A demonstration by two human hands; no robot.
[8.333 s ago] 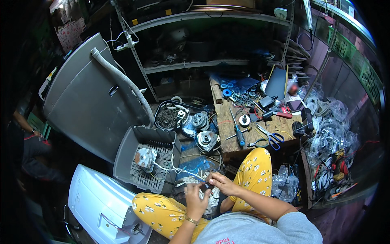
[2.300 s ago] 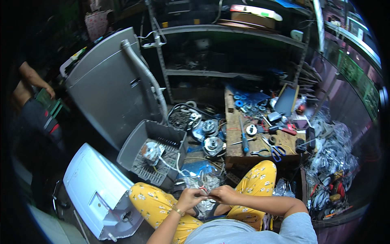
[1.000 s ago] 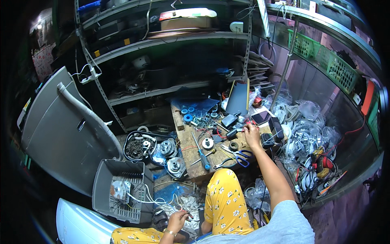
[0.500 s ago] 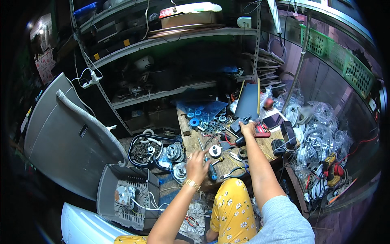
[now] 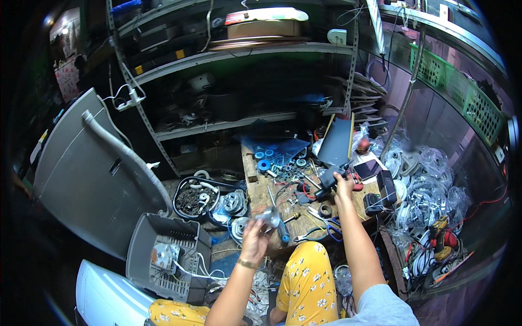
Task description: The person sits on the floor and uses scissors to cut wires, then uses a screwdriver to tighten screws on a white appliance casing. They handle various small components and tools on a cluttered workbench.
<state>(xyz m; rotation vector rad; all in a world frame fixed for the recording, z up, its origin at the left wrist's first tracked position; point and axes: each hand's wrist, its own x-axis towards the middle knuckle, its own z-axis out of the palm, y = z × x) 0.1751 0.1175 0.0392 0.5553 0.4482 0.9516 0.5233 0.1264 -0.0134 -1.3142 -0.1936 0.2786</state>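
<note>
My left hand (image 5: 254, 242), with a gold-coloured band at the wrist, grips a round grey-white part (image 5: 269, 217) above the bench's near edge; motion blurs it and its exact kind is unclear. In my right hand (image 5: 343, 187) is a black cordless drill (image 5: 329, 178), raised over the right half of the wooden bench (image 5: 255, 191). A blue-handled screwdriver (image 5: 283, 232) lies just right of the round part. Blue-handled pliers (image 5: 310, 234) rest by the front edge, below a dark tape roll (image 5: 324, 210).
Blue rings (image 5: 263, 165) and small hardware lie at the back of the bench. Left of it stand a black tub (image 5: 187, 201) of dark bits and a grey plastic housing (image 5: 138, 244). Bagged parts (image 5: 429, 174) pile up at the right. Metal shelves (image 5: 234, 46) rise behind.
My left hand has picked the round part off the bench and drawn it left and nearer. My right hand has lifted the drill off the bench. The whole view has shifted slightly.
</note>
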